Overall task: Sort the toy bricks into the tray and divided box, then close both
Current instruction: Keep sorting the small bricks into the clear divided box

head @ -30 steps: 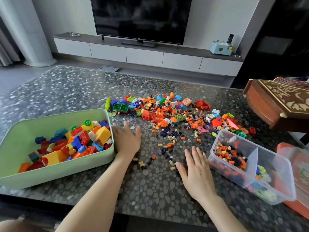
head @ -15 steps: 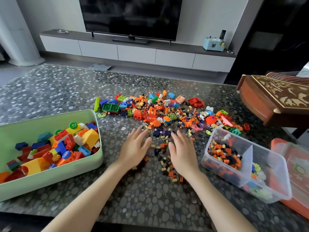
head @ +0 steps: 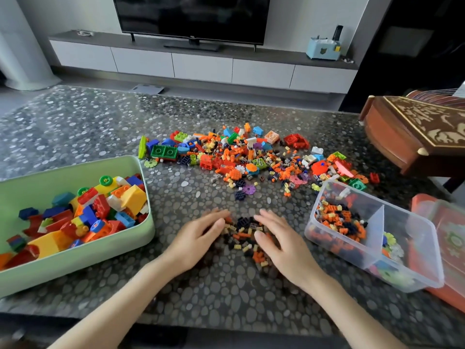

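Flanking a small heap of tiny bricks (head: 245,234) on the table (head: 214,306), the left hand (head: 196,240) and right hand (head: 286,248) lie palm-down with their inner edges turned toward each other. The fingers of both are fairly straight and a little apart, clamped on nothing. They wall the heap in from either side, which looks like raking loose pieces together so they can be scooped up at once rather than picked singly.

The heap sits between the green tray (head: 105,255) on the left and the clear divided box (head: 352,258) on the right, nearer the box. That suits the sorting: one compartment of the box already holds the same small orange, black and cream pieces, the other holds flower-shaped pieces (head: 390,241), and the tray holds the large bricks (head: 100,210).

The main pile (head: 251,162) lies farther back, unsorted. Both containers stand open, with an orange lid (head: 450,238) at the box's right.
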Demonstrator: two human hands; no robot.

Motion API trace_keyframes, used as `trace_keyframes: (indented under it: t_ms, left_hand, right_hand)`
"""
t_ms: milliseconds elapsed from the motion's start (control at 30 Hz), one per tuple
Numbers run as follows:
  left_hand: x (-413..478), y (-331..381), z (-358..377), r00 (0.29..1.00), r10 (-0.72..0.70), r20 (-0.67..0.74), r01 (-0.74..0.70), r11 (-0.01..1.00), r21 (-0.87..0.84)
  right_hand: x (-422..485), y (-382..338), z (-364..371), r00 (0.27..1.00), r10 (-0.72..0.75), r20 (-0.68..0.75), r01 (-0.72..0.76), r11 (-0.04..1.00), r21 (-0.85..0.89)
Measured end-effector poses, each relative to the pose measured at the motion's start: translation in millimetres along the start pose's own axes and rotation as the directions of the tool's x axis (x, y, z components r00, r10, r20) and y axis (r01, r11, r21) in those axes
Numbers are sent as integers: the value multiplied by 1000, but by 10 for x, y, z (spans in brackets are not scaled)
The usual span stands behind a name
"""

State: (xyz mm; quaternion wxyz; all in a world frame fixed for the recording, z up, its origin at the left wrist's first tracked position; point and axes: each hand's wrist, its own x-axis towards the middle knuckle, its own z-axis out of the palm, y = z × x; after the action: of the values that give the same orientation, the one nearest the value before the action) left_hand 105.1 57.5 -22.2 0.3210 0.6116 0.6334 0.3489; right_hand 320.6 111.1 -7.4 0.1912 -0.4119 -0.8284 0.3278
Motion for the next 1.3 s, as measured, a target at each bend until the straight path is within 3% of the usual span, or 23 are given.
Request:
trace_keyframes:
  t_ms: [100, 167, 267, 367, 533, 667, 900, 1033, 1167, 1233, 1300]
  left_hand:
    - [-138, 14, -57, 997, -75, -20, 75, 997, -5]
    - [-165, 47, -51, 993, -95, -72, 84, 985, -152]
    - [-139, 73, -28, 974, -148, -171, 76, 926, -369]
    - [-144, 74, 5, 965, -152, -216, 68, 934, -349]
    - [-147, 121, 77, 969, -107, -222, 85, 991, -104]
    - [-158, 162, 112, 985, -14, -174, 46, 982, 182]
    - [-151, 124, 189, 993, 115, -14, -89, 841, 533]
    - [-140, 120, 216, 995, 102, 14, -92, 822, 562]
    - [-125, 155, 195, 994, 107, 18, -102, 869, 485]
    - [-113, 170, 189, 993, 119, 10, -109, 867, 486]
    - [-111, 174, 182, 993, 119, -17, -94, 862, 499]
  right_hand:
    - [-82, 45, 4, 993, -44, 112, 75, 956, -282]
    - [-28, 77, 102, 982, -71, 172, 146, 868, -474]
    - [165, 9, 187, 981, -90, 173, 170, 830, -531]
    - [279, -29, 206, 971, -194, 137, 237, 770, -592]
    - [287, -28, 232, 916, -396, 64, 325, 639, -697]
    - [260, -61, 237, 922, -387, 16, 276, 628, -727]
    - [306, -44, 312, 944, -329, -35, 220, 702, -678]
    - [381, -70, 259, 947, -217, -237, 67, 855, -515]
    - [419, -92, 193, 946, -72, -317, -49, 933, -357]
    - [426, -132, 81, 926, 116, -360, -150, 986, -70]
    - [403, -234, -122, 866, 361, -347, -220, 897, 385]
